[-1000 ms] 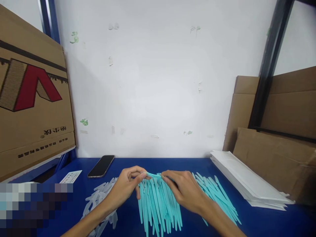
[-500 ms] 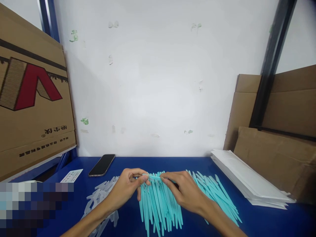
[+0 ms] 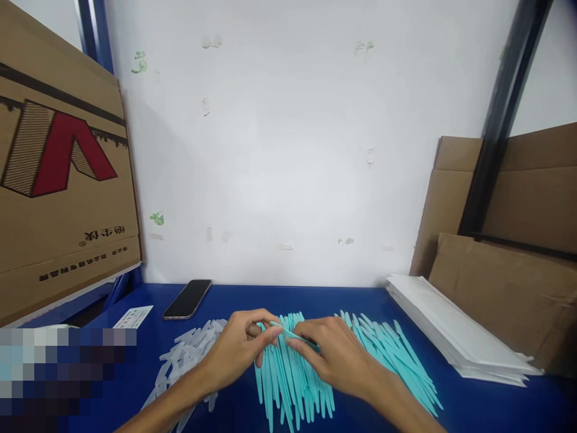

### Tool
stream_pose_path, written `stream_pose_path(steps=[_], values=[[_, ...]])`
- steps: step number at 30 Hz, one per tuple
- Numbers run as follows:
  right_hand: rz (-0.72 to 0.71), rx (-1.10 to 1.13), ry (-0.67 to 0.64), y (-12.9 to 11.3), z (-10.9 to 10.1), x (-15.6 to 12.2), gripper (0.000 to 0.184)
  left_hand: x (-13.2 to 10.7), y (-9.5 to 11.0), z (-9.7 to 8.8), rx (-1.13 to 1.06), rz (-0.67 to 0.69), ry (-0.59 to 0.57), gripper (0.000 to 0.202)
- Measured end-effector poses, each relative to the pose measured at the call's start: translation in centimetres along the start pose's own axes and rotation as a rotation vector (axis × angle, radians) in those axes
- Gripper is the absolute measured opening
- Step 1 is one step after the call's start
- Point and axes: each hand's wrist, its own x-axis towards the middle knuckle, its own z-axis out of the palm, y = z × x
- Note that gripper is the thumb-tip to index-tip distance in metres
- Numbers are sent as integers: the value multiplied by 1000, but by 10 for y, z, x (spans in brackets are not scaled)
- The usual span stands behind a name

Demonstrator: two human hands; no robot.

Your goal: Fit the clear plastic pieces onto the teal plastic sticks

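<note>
My left hand (image 3: 246,343) pinches one end of a slim turquoise plastic stick (image 3: 293,334), shaped like an eyebrow razor. On the other end, my right hand (image 3: 331,352) closes thumb and fingers around it. The stick slopes down to the right, above a middle pile of turquoise sticks (image 3: 288,379) lying side by side on the blue table (image 3: 252,294). Under my left forearm lies a heap of translucent plastic pieces (image 3: 193,343), partly hidden. Beyond my right hand more turquoise sticks (image 3: 392,349) are fanned out. Whether a small clear piece is in my left fingers cannot be made out.
A phone (image 3: 188,299) and a printed card (image 3: 134,317) lie at the left back. White padded envelopes (image 3: 460,331) are stacked on the right. Cardboard boxes stand at the left (image 3: 67,150) and right (image 3: 505,288), with a white wall (image 3: 288,150) behind.
The stick has turned from nearly level to sloping down to the right. My hands have come slightly closer together. The view has shifted a little.
</note>
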Motion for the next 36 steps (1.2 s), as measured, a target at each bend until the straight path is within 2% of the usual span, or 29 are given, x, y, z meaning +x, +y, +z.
stream_pose_path(steps=[2, 4, 7, 8, 10, 14, 17, 22, 24, 29, 36], values=[[-20, -46, 50, 1, -2, 0, 39, 1, 0, -2, 50, -5, -2, 38], [16, -98, 117, 6, -7, 1, 41, 4, -4, -12, 165, 26, 18, 39], [195, -180, 149, 23, -18, 2, 46, 12, -16, -39, 574, 162, 71, 34], [262, -197, 123, 30, -21, 2, 46, 14, -20, -49, 730, 201, 57, 33], [403, -232, 34, 44, -27, 0, 44, 17, -28, -67, 940, 159, 26, 33], [590, -293, -145, 64, -33, -9, 40, 15, -35, -83, 1082, 21, -37, 31], [681, -265, -281, 71, -36, -15, 38, 9, -38, -81, 1047, -63, -73, 38], [786, -271, -338, 84, -33, -17, 26, 2, -41, -73, 983, -127, -157, 36], [822, -291, -333, 89, -29, -18, 22, 0, -40, -71, 990, -140, -172, 33], [859, -357, -274, 92, -27, -20, 27, -3, -40, -65, 1072, -180, -199, 30], [745, -374, -179, 65, -28, -10, 35, -2, -39, -57, 1166, -150, -202, 26]])
